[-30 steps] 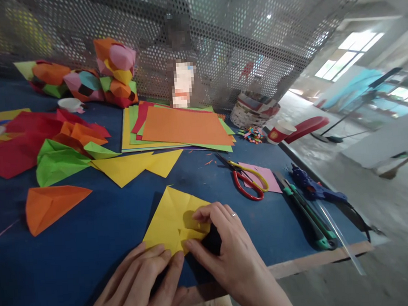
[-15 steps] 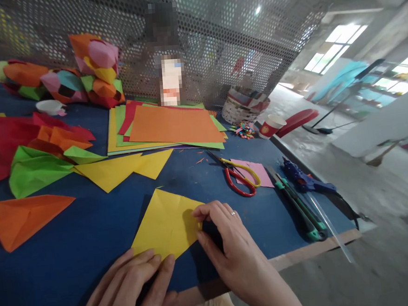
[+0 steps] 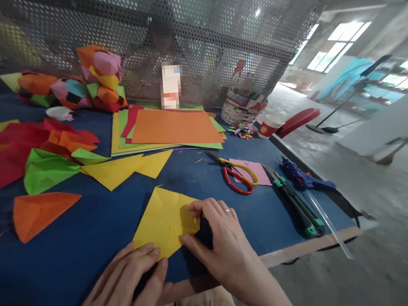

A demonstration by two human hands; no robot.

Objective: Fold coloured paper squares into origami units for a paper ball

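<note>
A yellow sheet of paper [image 3: 159,216] with crease lines lies on the blue tabletop. Across its near left edge rests my left hand [image 3: 129,279], fingers stretched out, their tips pressing the paper down. At the opposite side my right hand [image 3: 217,240], with a ring on one finger, holds the right corner, which is turned inward between bent fingers and thumb. Part of that corner is hidden by the fingers. Right of the paper lie scissors [image 3: 239,181] with red and yellow handles, partly over a pink paper square [image 3: 259,172].
Stacked coloured sheets [image 3: 177,127] lie behind the work. Folded yellow [image 3: 112,171], green [image 3: 48,171] and orange [image 3: 42,211] papers sit leftward, paper models [image 3: 74,90] farther back. A utility knife [image 3: 298,207], glue gun [image 3: 303,176], paper cup [image 3: 270,126] and basket [image 3: 242,106] stand right.
My right hand has moved a little left, bringing the paper's right corner further inward. My left hand stays on the near edge. The view has shifted slightly.
</note>
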